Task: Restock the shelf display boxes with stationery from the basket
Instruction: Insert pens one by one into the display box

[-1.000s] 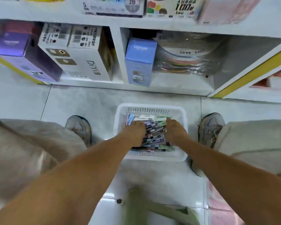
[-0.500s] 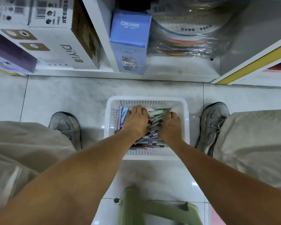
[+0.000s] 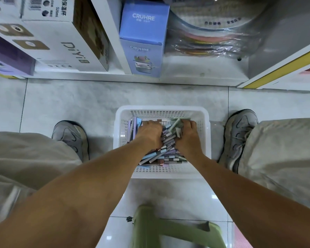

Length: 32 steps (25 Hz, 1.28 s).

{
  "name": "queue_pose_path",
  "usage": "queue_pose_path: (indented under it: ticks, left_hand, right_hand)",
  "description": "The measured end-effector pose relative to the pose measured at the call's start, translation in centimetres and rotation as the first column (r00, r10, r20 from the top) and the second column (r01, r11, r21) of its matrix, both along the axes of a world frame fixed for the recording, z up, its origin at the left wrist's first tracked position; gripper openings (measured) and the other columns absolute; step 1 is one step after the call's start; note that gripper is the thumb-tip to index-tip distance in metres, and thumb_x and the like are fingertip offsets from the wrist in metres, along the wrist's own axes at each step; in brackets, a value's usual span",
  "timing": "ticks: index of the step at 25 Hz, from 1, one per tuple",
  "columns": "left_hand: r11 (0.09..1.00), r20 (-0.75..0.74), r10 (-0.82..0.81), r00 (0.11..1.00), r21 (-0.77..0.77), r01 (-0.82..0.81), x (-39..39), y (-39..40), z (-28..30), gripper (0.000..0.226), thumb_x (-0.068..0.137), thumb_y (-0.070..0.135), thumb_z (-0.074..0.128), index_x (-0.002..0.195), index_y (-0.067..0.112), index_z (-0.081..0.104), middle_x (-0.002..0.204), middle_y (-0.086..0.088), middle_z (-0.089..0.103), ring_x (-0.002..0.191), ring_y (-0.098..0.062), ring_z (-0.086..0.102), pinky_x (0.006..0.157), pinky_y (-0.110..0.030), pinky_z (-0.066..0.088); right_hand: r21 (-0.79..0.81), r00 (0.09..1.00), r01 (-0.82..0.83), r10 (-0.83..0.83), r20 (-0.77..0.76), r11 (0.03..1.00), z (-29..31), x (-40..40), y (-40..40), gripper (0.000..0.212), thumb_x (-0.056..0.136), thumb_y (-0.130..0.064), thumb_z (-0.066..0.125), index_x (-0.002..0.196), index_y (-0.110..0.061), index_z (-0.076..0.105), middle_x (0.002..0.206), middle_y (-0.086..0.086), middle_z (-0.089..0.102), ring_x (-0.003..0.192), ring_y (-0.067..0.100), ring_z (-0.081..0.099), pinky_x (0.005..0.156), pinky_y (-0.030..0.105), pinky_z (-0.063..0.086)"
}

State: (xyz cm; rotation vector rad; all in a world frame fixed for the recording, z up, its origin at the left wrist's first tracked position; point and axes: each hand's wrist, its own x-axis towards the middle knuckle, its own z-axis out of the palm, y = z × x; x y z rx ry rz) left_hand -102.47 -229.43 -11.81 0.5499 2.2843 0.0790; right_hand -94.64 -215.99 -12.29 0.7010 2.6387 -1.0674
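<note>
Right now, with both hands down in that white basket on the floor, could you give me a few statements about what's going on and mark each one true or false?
1. Both hands, the left hand and the right hand, are inside the white basket. True.
2. The basket sits on a shelf. False: it stands on the tiled floor, between the person's two grey shoes.
3. The basket holds a heap of pens in pastel colours. True.
4. The blue CRUHRE box lies inside the basket. False: it stands upright on the bottom shelf.
5. A green stool is near the bottom of the picture. True.
6. The person wears long sleeves. False: both forearms are bare.
</note>
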Motion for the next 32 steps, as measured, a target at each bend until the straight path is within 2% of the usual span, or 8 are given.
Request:
queue_pose_path:
  ticks: [3, 7, 11, 18, 21, 25, 29, 32]
  left_hand:
    - [0.998, -0.041, 0.069, 0.997, 0.009, -0.069, 0.8, 0.1, 0.1, 0.018, 0.083, 0.018, 0.07, 0.094, 0.016, 0.056, 0.115, -0.014, 0.056, 0.114, -0.032, 0.051, 0.089, -0.041, 0.048]
    - [0.997, -0.051, 0.035, 0.998, 0.071, -0.031, 1.0, -0.5, -0.4, 0.025, 0.084, 0.018, 0.068, 0.106, 0.01, 0.059, 0.112, -0.014, 0.061, 0.114, -0.032, 0.05, 0.092, -0.04, 0.046]
    - [0.997, -0.026, 0.024, 0.999, 0.073, -0.022, 1.1, -0.3, -0.2, 0.022, 0.078, -0.001, 0.063, 0.089, 0.012, 0.049, 0.089, -0.009, 0.058, 0.1, -0.03, 0.057, 0.079, -0.035, 0.047]
    - [0.99, -0.045, 0.009, 0.999, 0.141, -0.002, 1.5, -0.5, -0.7, 0.05, 0.074, -0.012, 0.063, 0.118, 0.009, 0.052, 0.1, -0.011, 0.06, 0.094, -0.03, 0.06, 0.079, -0.036, 0.049]
    - [0.986, -0.02, 0.079, 0.997, 0.151, -0.075, 1.3, -0.3, -0.7, 0.034, 0.075, -0.006, 0.064, 0.102, 0.013, 0.058, 0.093, -0.008, 0.06, 0.091, -0.028, 0.061, 0.073, -0.033, 0.047]
    - [0.973, 0.055, 0.166, 0.985, 0.154, -0.172, 0.5, -0.1, -0.6, 0.014, 0.078, 0.008, 0.067, 0.085, 0.015, 0.057, 0.083, -0.002, 0.06, 0.083, -0.024, 0.063, 0.064, -0.028, 0.045]
    - [0.932, 0.19, 0.224, 0.956, 0.244, -0.267, -1.6, -0.6, 1.2, 0.018, 0.077, 0.023, 0.077, 0.082, 0.015, 0.061, 0.078, 0.0, 0.063, 0.074, -0.017, 0.063, 0.056, -0.022, 0.045]
    - [0.892, 0.265, 0.258, 0.929, 0.304, -0.335, -3.2, -0.7, 3.9, 0.024, 0.073, 0.023, 0.079, 0.087, 0.008, 0.066, 0.082, -0.007, 0.068, 0.073, -0.019, 0.066, 0.064, -0.029, 0.053]
  right_hand:
    - [-0.023, 0.999, 0.048, -0.048, 0.001, 0.999, -0.2, -0.2, -0.1, 0.055, 0.079, 0.009, 0.066, 0.131, -0.001, 0.05, 0.127, 0.018, 0.05, 0.107, 0.037, 0.057, 0.084, 0.038, 0.048]
    - [-0.024, 0.998, 0.063, -0.063, -0.029, 0.998, 0.0, -0.1, -0.4, 0.053, 0.079, 0.005, 0.066, 0.129, -0.001, 0.051, 0.126, 0.019, 0.05, 0.104, 0.039, 0.057, 0.078, 0.038, 0.048]
    - [-0.005, 1.0, 0.02, -0.02, -0.018, 1.0, 0.4, -0.2, -0.3, 0.057, 0.078, 0.008, 0.063, 0.132, -0.004, 0.051, 0.131, 0.015, 0.047, 0.104, 0.036, 0.058, 0.073, 0.036, 0.05]
    - [-0.09, 0.995, 0.103, -0.101, 0.022, 0.991, 0.7, 0.3, 0.0, 0.059, 0.078, 0.009, 0.063, 0.131, -0.015, 0.05, 0.12, 0.006, 0.051, 0.096, 0.025, 0.057, 0.073, 0.033, 0.048]
    - [-0.099, 0.994, 0.109, -0.108, 0.011, 0.989, 0.5, 0.5, 0.0, 0.06, 0.078, 0.01, 0.062, 0.13, -0.015, 0.05, 0.12, 0.006, 0.051, 0.096, 0.025, 0.058, 0.072, 0.033, 0.048]
    - [-0.11, 0.988, 0.15, -0.152, -0.009, 0.983, 0.6, 0.0, 0.6, 0.06, 0.079, 0.006, 0.061, 0.133, -0.015, 0.048, 0.125, 0.007, 0.05, 0.106, 0.026, 0.057, 0.084, 0.039, 0.052]
    - [-0.129, 0.99, 0.129, -0.119, 0.08, 0.983, 0.9, -0.4, 1.1, 0.063, 0.083, 0.002, 0.066, 0.138, -0.014, 0.041, 0.122, 0.013, 0.057, 0.109, 0.032, 0.06, 0.089, 0.045, 0.054]
    - [-0.034, 0.978, 0.027, -0.019, 0.209, 0.999, 1.7, -1.1, 1.7, 0.063, 0.084, 0.004, 0.061, 0.142, -0.008, 0.038, 0.13, 0.016, 0.051, 0.118, 0.035, 0.054, 0.089, 0.036, 0.049]
